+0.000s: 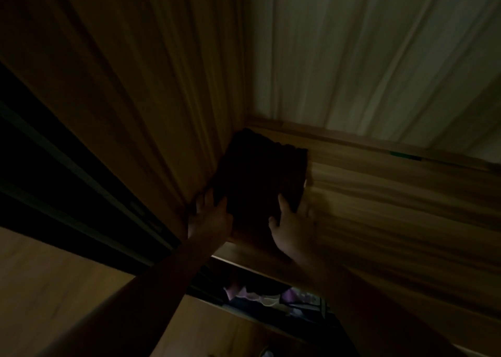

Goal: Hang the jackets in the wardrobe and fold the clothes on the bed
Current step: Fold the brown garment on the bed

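The wardrobe side wall (135,85) fills the view from 9 to 12 o'clock. The left hand (210,215) lies at the bundle's 7 o'clock, fingers straight along its left edge, pressing rather than clasping. The dark folded bundle (260,177) sits in the corner where the wall meets the shelf (379,194). It looks soft, light and squashy, likely to slump or unfold if taken by one edge, so it is best handled with flat palms on both sides or from beneath. The right hand (291,226) is at its 5 o'clock, one finger up on the bundle's face. The rest is blurred, so I cannot tell whether it grips the corner. More clothes (260,297) show at 6 o'clock, below the shelf.
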Demonstrator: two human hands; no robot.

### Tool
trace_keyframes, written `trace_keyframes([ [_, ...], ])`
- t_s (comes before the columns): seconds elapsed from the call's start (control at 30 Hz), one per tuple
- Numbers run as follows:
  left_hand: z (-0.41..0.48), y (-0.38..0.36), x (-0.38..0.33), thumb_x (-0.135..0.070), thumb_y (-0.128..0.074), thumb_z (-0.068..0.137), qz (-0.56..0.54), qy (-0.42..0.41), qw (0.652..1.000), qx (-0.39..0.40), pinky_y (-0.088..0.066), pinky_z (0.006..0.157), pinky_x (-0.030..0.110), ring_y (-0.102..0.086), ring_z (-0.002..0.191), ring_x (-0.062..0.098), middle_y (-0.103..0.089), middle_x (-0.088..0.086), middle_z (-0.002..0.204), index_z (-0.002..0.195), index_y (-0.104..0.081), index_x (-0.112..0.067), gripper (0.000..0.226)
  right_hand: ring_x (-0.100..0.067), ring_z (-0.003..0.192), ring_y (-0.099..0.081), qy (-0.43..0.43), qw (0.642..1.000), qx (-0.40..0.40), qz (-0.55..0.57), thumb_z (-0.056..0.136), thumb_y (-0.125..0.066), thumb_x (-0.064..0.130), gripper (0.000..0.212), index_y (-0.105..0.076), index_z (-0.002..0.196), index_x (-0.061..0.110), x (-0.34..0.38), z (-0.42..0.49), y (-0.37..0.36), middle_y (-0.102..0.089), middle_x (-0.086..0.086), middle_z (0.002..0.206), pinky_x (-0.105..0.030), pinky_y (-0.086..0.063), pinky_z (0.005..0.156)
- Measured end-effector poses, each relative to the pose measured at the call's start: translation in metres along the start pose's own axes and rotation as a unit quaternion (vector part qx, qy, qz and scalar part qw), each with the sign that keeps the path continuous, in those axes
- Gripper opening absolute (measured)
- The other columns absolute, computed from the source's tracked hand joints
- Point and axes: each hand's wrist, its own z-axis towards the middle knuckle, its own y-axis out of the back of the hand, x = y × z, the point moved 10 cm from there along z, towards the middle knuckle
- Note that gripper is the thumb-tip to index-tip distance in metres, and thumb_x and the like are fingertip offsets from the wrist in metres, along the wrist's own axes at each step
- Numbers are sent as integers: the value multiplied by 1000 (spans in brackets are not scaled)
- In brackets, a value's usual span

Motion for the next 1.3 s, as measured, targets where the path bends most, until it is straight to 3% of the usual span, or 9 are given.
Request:
trace_keyframes([
  [0.13,9,13,-32,-47,-30,103,3,-71,997,-39,-9,123,47,2,155,23,-4,3,169,160,-12,-34,61,-38,155,-7,152,965,-164,-138,95,-34,64,66,-39,152,33,46,-14,18,-17,-15,167,-66,-8,119],
  [0.27,9,-18,-16,-61,-2,91,0,-75,996,-36,0,124,45,3,156,22,-4,4,169,160,-6,-36,74,-35,156,-2,139,972,-115,-151,96,-18,74,74,-25,159,36,31,-7,-17,-14,-13,168,-67,0,119],
  [0.5,16,-23,-17,-65,0,84,-32,-73,997,-21,-1,124,43,3,155,20,1,3,169,159,-4,-38,80,-33,156,-3,136,976,-114,-128,93,-19,76,75,-20,159,40,28,3,-19,-13,-12,169,-61,1,121],
  [0.6,22,-13,-18,-70,-21,83,-56,-41,998,9,-14,121,47,-11,152,27,-9,4,166,157,-18,-38,80,-29,154,-4,113,987,-57,-95,89,-23,79,73,-21,155,47,24,12,-13,-13,-3,168,-58,-13,121],
  [0.7,47,12,-25,-55,-47,94,-46,-29,997,-56,-31,115,48,-23,145,29,-22,6,159,150,-34,-31,62,-32,143,-27,88,991,-78,-68,96,-34,69,58,-37,147,41,26,41,25,-33,-6,155,-52,-26,114],
  [0.8,71,6,-33,-55,-41,99,-50,-64,995,-58,-24,121,48,-7,153,29,-6,7,167,158,-18,-35,67,-33,153,-3,75,987,-106,-94,96,-30,70,67,-21,156,41,21,70,34,-11,-9,166,-59,-9,121],
  [0.93,84,-18,-32,-71,-1,84,-12,-73,997,-34,-6,124,44,8,155,26,6,7,169,159,-2,-39,82,-22,151,28,45,995,-54,-69,91,-17,81,76,2,157,49,1,91,5,19,1,168,-61,10,120],
  [1.13,95,-21,-33,-59,-29,101,-21,-77,996,-31,-6,125,43,7,155,24,5,7,169,160,-6,-37,67,-22,150,30,35,994,-66,-77,91,-14,81,75,4,156,49,-2,100,3,20,1,168,-61,10,120],
  [1.3,69,-19,-33,-65,-3,90,-27,-65,997,-23,-5,124,42,0,155,27,-1,12,168,161,-9,-29,79,-24,153,23,80,995,-31,-43,92,-20,80,77,-3,159,45,1,81,7,15,-2,169,-59,4,122],
])
